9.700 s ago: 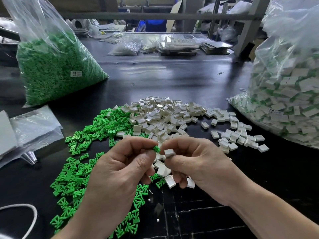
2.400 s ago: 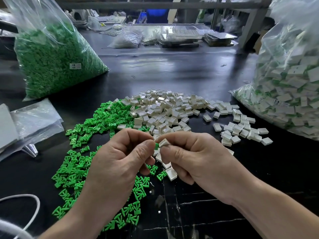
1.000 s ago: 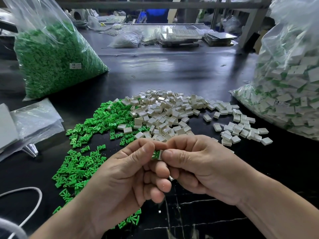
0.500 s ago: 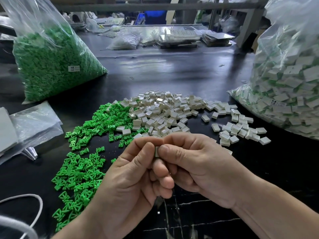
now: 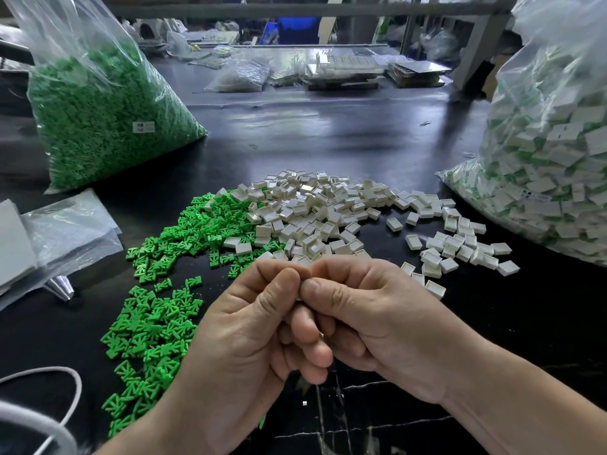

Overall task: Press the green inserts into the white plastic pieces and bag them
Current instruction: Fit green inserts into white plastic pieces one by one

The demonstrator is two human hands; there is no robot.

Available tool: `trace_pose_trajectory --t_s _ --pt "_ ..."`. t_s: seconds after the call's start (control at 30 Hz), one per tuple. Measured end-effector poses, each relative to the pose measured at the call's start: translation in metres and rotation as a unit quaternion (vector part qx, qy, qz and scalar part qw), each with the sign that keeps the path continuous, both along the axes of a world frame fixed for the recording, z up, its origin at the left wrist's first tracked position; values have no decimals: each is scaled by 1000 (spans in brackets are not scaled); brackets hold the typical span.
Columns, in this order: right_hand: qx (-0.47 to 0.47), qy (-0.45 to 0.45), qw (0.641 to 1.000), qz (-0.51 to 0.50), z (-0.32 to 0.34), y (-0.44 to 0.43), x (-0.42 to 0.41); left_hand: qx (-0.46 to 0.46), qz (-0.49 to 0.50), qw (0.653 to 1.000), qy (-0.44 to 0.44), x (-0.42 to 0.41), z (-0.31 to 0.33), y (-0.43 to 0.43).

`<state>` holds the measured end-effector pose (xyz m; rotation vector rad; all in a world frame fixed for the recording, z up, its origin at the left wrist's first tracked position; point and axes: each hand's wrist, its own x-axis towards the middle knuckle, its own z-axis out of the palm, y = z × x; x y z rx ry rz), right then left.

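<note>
My left hand and my right hand meet in front of me, thumbs tip to tip, squeezing one white plastic piece between them. Only a sliver of that piece shows; its green insert is hidden by my fingers. A heap of loose green inserts lies on the black table to the left. Beyond my hands spreads a pile of white plastic pieces. A big clear bag of assembled pieces stands at the right.
A large clear bag of green inserts stands at the back left. Flat empty plastic bags lie at the left edge. A white cord loops at the bottom left. The black table carries trays and bags at its far side.
My hands closed together: the green insert seen between my thumbs a second ago is now hidden, and the thumbs press tightly on the white piece.
</note>
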<state>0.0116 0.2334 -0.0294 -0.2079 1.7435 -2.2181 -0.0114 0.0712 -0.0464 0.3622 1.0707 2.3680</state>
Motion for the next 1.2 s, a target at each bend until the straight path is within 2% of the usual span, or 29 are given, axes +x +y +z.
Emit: trace_pose_trajectory --t_s 0.27,0.5,0.57,0.63,0.73,0.83,0.97,1.13,1.2 --pt "-32 -24 999 4 -3 -1 0 -3 14 1000 2 4 3 1" --pt "-61 0 998 14 -7 -4 -2 -28 44 999 9 4 6 1" --pt "-92 3 995 31 -8 -5 -2 -38 22 999 29 0 7 -6" --pt "-94 2 995 34 -8 -4 -3 -81 18 993 85 -5 7 -14" --pt "-73 -3 997 33 -7 -3 -3 -195 70 952 226 -9 4 -22" --pt "-71 -23 997 24 -5 -1 -4 -301 138 872 361 -9 2 -26" --pt "-64 -37 997 13 -3 -1 -4 -379 215 779 451 -11 1 -25" --pt "-80 -45 996 16 -2 -2 -4 -412 250 706 519 -10 5 -25" --pt "-91 -54 994 22 -2 -3 -3 -400 250 714 517 -10 5 -24"
